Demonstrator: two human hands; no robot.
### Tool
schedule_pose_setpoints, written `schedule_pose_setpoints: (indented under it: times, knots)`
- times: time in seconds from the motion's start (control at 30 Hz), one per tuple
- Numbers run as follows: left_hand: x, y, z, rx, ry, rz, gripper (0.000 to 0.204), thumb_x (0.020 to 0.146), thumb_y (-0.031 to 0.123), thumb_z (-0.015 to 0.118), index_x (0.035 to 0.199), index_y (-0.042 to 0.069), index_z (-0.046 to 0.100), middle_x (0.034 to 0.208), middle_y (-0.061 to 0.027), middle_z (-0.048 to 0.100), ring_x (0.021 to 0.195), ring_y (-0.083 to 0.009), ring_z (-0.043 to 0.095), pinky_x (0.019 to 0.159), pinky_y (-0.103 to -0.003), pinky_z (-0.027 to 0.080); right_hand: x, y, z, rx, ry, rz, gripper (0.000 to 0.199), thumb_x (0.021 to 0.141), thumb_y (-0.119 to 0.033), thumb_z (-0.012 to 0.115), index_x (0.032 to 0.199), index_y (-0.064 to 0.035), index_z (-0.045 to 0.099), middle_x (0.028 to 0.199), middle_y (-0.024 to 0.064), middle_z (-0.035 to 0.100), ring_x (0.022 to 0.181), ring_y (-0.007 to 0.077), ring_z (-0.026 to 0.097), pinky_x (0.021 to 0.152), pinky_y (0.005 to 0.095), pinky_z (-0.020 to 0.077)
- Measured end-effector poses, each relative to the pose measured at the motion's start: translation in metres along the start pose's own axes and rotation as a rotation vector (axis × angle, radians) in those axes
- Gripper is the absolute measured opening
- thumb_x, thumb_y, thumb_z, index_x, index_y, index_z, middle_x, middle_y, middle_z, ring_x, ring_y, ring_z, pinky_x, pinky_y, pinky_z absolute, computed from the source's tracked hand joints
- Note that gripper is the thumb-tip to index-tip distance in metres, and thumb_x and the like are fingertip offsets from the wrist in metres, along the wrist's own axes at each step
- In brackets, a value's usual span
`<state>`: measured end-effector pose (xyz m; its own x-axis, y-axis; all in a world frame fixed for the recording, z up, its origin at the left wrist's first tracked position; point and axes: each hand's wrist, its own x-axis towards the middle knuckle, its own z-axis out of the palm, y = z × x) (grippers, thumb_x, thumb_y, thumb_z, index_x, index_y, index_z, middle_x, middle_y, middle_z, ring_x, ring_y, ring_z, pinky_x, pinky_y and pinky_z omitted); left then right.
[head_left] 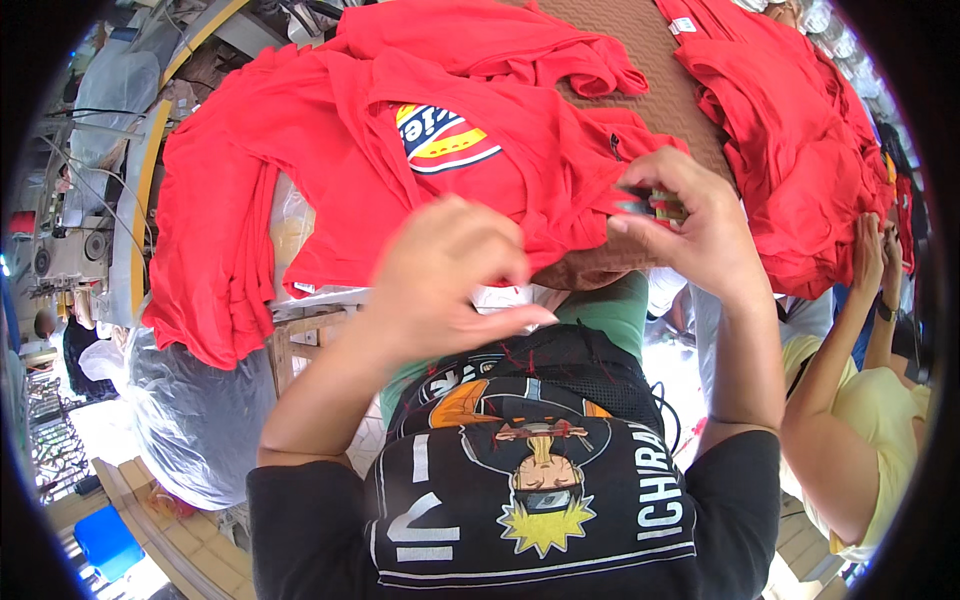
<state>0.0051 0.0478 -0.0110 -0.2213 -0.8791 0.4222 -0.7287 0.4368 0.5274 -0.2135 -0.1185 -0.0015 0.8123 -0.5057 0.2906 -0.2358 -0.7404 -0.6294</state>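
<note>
A red garment [340, 170] with a coloured printed patch on it lies spread and rumpled in front of me, part of it hanging over the near table edge. My right hand [705, 220] is at the garment's right side, thumb and fingers closed on what look like small thread snips [660, 204]. Their metal tip points left, close to the red cloth. My left hand [450, 275] hovers before the near edge of the garment, blurred by motion. Its fingers curl while the thumb stands apart, and I see nothing in it.
More red garments [780, 130] are heaped on the brown patterned table [650, 110] at right. Beside them a person in yellow has hands [872, 260] on the cloth. A clear plastic bag [195, 420] stands at lower left, a blue bin [108, 542] below it.
</note>
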Motion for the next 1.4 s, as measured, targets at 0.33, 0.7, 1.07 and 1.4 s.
schedule_pose_setpoints:
  times: [0.33,0.7,1.07,1.4]
  knots:
    - [0.011,-0.012,0.047,0.116,0.145,-0.137,0.031,0.075,-0.005,0.059,0.103,0.006,0.063,0.099,-0.0105,0.064,0.095,-0.0269,0.063,0.085,-0.038,0.047,-0.008,0.005,-0.065,-0.201,-0.204,0.156,0.038,0.071,-0.005,0.072,0.108,-0.0010,0.066,0.106,0.0172,0.066,0.097,0.0339,0.064,0.082,0.0409,0.0510]
    - [0.026,-0.035,0.009,-0.659,0.522,-0.570,0.018,0.094,0.005,0.057,0.109,-0.002,0.063,0.105,-0.0047,0.066,0.100,-0.0103,0.058,0.091,-0.025,0.045,0.016,0.032,0.014,0.657,0.032,0.446,0.010,0.093,-0.012,0.064,0.101,-0.0049,0.066,0.086,-0.0049,0.062,0.075,0.0016,0.050,0.064,0.0195,0.0438]
    - [0.006,-0.040,0.038,-1.020,0.196,-0.766,0.026,0.096,0.015,0.060,0.116,-0.002,0.063,0.104,-0.0031,0.067,0.094,-0.0077,0.061,0.084,-0.023,0.050,0.028,0.058,0.040,0.465,0.179,0.392,0.015,0.091,-0.015,0.066,0.100,-0.0043,0.066,0.078,-0.0013,0.059,0.065,0.0045,0.052,0.051,0.0218,0.0453]
    - [0.002,-0.030,0.038,-1.053,0.233,-0.747,0.025,0.093,0.014,0.064,0.112,-0.002,0.064,0.097,-0.0001,0.066,0.087,-0.0045,0.058,0.077,-0.022,0.049,0.020,0.000,0.039,0.320,-0.065,0.170,0.020,0.082,-0.004,0.070,0.101,-0.0032,0.066,0.078,0.0059,0.065,0.070,0.0161,0.061,0.065,0.0250,0.0473]
